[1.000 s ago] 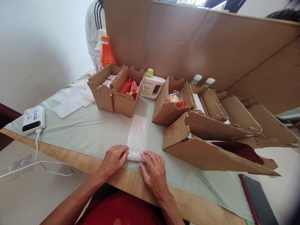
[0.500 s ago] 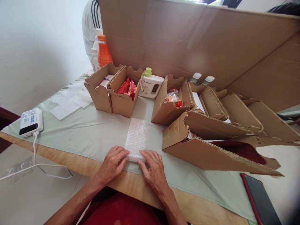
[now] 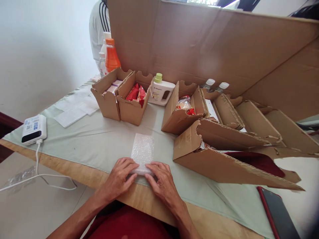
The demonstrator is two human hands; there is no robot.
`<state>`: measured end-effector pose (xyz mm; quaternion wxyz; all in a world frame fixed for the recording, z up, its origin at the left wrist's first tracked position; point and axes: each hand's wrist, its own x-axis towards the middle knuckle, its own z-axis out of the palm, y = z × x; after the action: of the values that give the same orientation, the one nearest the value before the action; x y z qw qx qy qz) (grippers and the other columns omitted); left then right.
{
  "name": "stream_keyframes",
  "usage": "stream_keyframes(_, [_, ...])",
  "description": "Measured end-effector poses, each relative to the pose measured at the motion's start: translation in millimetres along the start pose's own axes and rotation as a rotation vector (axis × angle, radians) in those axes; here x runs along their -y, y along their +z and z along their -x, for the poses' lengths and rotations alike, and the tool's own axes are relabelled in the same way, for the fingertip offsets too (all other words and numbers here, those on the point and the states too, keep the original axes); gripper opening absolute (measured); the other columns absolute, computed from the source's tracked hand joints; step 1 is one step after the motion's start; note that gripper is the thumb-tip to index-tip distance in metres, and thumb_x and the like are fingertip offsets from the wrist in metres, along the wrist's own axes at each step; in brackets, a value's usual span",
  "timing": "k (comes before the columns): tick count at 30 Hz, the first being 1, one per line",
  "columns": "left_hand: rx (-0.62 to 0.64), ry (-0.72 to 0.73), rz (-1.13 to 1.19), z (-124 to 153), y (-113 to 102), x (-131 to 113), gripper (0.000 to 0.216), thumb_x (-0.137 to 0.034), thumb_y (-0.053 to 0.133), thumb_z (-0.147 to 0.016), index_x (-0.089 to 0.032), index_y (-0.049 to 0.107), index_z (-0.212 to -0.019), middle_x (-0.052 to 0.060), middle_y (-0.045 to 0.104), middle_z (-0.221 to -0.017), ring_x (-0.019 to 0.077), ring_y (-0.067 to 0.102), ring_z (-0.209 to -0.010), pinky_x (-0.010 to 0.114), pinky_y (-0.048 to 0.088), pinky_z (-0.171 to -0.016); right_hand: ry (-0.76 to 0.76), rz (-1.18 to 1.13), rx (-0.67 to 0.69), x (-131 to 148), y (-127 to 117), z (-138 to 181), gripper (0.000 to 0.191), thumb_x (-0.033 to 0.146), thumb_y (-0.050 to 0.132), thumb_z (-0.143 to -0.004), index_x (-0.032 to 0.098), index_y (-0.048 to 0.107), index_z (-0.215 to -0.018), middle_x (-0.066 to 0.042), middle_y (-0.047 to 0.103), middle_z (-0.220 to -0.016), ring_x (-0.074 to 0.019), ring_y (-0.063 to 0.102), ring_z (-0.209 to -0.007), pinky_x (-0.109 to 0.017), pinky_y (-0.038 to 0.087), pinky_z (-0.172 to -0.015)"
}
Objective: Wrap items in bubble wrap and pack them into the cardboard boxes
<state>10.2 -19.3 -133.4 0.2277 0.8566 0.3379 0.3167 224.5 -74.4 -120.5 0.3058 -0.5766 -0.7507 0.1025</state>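
Observation:
A sheet of clear bubble wrap (image 3: pixel 143 148) lies flat on the pale green cloth, its near end folded over into a thick edge by the table front. My left hand (image 3: pixel 122 173) grips the left end of this fold, thumb at the near side and fingers on top. At the right end my right hand (image 3: pixel 161 179) holds it the same way, fingers bent. Whether something is wrapped inside the fold I cannot tell.
Cardboard bins holding red packets (image 3: pixel 136 93) and other goods stand behind and right. Between them is a white jug with a green cap (image 3: pixel 162 91). An orange bottle (image 3: pixel 112 56), a white device with a cable (image 3: pixel 34 129) and a phone (image 3: pixel 277 209) lie around. A person stands behind.
The bubble wrap has been drawn or rolled toward me, so its flat part is shorter. Both hands still hold the near fold, with my right hand slightly further left.

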Motion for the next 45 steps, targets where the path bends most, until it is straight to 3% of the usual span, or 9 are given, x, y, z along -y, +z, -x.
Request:
stream_keyframes(7, [-0.077,-0.088,-0.042,-18,8,13,0.024,-0.017,0.054,-0.095,-0.016,0.066,-0.116,0.011,0.071,-0.107,0.0262,0.065,-0.101,0.042,0.054,-0.089,-0.027,0.146,-0.082,4,2,-1,0.039,0.016,0.062,-0.091,0.021,0.060,-0.129,-0.012,0.065,-0.131,-0.0284,0.059,-0.116,-0.044,0.046,-0.094])
stream_keyframes(12, [-0.149,-0.064,-0.067,-12,9,12,0.037,-0.023,0.061,-0.092,-0.018,0.061,-0.128,0.014,0.065,-0.123,0.0280,0.061,-0.113,0.045,0.053,-0.097,-0.038,0.140,-0.030,-1,6,-13,0.023,0.013,0.059,-0.092,0.022,0.066,-0.112,-0.008,0.074,-0.112,-0.0268,0.063,-0.106,-0.043,0.046,-0.090])
stream_keyframes(15, [-0.097,-0.034,-0.047,-1,4,9,0.040,-0.020,0.064,-0.089,-0.021,0.061,-0.129,0.012,0.063,-0.128,0.0274,0.059,-0.119,0.044,0.050,-0.100,0.002,0.052,-0.051,-2,3,-8,0.017,0.017,0.057,-0.096,0.022,0.066,-0.109,-0.006,0.075,-0.106,-0.0248,0.065,-0.101,-0.041,0.046,-0.089])
stream_keyframes(19, [-0.025,-0.022,0.032,-3,0,8,0.030,-0.015,0.059,-0.092,-0.021,0.064,-0.121,0.009,0.069,-0.115,0.0238,0.063,-0.109,0.039,0.052,-0.094,0.034,0.010,-0.046,0,-2,5,0.015,0.022,0.056,-0.097,0.023,0.066,-0.108,-0.005,0.075,-0.104,-0.0233,0.066,-0.099,-0.039,0.047,-0.088])
stream_keyframes(26, [0.077,-0.068,-0.013,-34,4,13,0.023,-0.023,0.053,-0.097,-0.019,0.068,-0.113,0.007,0.072,-0.093,0.0239,0.063,-0.087,0.041,0.051,-0.083,-0.006,0.191,-0.131,1,1,5,0.040,0.022,0.058,-0.094,0.019,0.056,-0.134,-0.013,0.063,-0.134,-0.0279,0.059,-0.118,-0.043,0.045,-0.096])
stream_keyframes(30, [0.022,-0.130,-0.005,-36,8,13,0.030,-0.026,0.051,-0.098,-0.019,0.064,-0.124,0.010,0.070,-0.108,0.0257,0.063,-0.101,0.044,0.052,-0.092,0.000,0.196,-0.059,-2,11,3,0.034,0.017,0.058,-0.094,0.020,0.060,-0.127,-0.011,0.068,-0.126,-0.0270,0.061,-0.112,-0.042,0.046,-0.095])
stream_keyframes(37, [-0.090,-0.132,0.072,-10,14,8,0.049,-0.022,0.059,-0.092,-0.022,0.050,-0.140,0.014,0.058,-0.136,0.0265,0.057,-0.126,0.045,0.050,-0.106,0.067,0.092,-0.073,-9,17,0,0.030,0.017,0.054,-0.096,0.022,0.064,-0.124,-0.008,0.073,-0.118,-0.0240,0.065,-0.107,-0.040,0.049,-0.090])
stream_keyframes(41, [-0.109,-0.129,0.113,-11,17,9,0.041,-0.015,0.050,-0.095,-0.023,0.054,-0.136,0.013,0.061,-0.129,0.0233,0.061,-0.122,0.043,0.054,-0.104,0.111,0.027,-0.148,-12,18,3,0.040,0.023,0.057,-0.095,0.022,0.058,-0.135,-0.011,0.066,-0.132,-0.0265,0.061,-0.120,-0.044,0.049,-0.098])
stream_keyframes(45, [-0.129,-0.144,0.156,-18,21,11,0.038,-0.015,0.049,-0.097,-0.021,0.057,-0.133,0.012,0.064,-0.125,0.0227,0.063,-0.119,0.042,0.055,-0.102,0.204,-0.071,-0.182,-16,20,9,0.060,0.030,0.058,-0.095,0.024,0.040,-0.152,-0.013,0.052,-0.151,-0.0278,0.050,-0.138,-0.049,0.045,-0.111])
